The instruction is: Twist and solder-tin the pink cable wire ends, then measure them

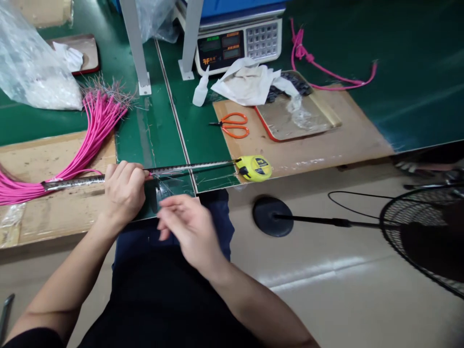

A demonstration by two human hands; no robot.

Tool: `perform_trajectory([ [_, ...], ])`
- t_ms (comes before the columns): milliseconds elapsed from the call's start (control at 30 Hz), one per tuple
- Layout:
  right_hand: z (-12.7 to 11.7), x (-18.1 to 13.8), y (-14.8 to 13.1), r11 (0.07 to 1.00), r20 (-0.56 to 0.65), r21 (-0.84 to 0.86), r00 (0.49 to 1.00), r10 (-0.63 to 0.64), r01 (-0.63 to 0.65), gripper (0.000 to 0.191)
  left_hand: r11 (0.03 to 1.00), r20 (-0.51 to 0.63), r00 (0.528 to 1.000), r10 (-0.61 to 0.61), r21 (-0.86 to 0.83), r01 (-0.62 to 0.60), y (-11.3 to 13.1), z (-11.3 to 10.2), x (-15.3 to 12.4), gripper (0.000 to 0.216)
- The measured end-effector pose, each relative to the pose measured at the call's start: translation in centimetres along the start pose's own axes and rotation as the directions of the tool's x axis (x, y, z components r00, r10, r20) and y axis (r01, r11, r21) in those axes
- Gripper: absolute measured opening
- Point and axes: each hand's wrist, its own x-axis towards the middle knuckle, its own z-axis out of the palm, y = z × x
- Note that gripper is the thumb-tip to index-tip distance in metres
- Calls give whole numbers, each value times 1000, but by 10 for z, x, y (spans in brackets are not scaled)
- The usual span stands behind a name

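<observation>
My left hand (125,188) is closed at the table edge around a single pink cable (90,171). The extended blade of a tape measure (259,169) passes under or through that hand. Frayed thin wires (170,175) stick out past it on the right. My right hand (188,227) hovers just in front of the edge, fingers loosely curled and apart, with nothing visible in them. The yellow tape case lies to the right on the cardboard's corner. On the left, a thick bundle of pink cables (87,140) ends in stripped, splayed wires.
Orange-handled scissors (234,125), a small white bottle (200,89) and a tray (282,118) with white tissue lie beyond the tape. Behind stands a digital scale (239,46). A plastic bag (39,72) sits at left, knotted pink cord (333,75) at right. A fan (424,232) stands off the table.
</observation>
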Motion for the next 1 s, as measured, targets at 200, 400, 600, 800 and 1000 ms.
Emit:
perform_trajectory([
  [200,50,40,32,799,34,569,977,211,-192,49,999,-3,999,36,16,-35,-5,-4,0,14],
  [400,47,57,15,755,-127,655,981,149,-30,35,998,-30,998,49,39,-47,-2,-6,1,16],
  [600,48,67,11,789,-183,614,976,119,19,34,998,-35,997,65,24,-64,-2,-6,1,17],
  [800,42,71,10,805,-241,591,965,108,58,30,997,-53,995,81,21,-80,1,-8,3,21],
  [1000,39,67,11,827,-226,561,969,98,48,29,999,-33,998,49,-5,-49,2,-11,2,21],
])
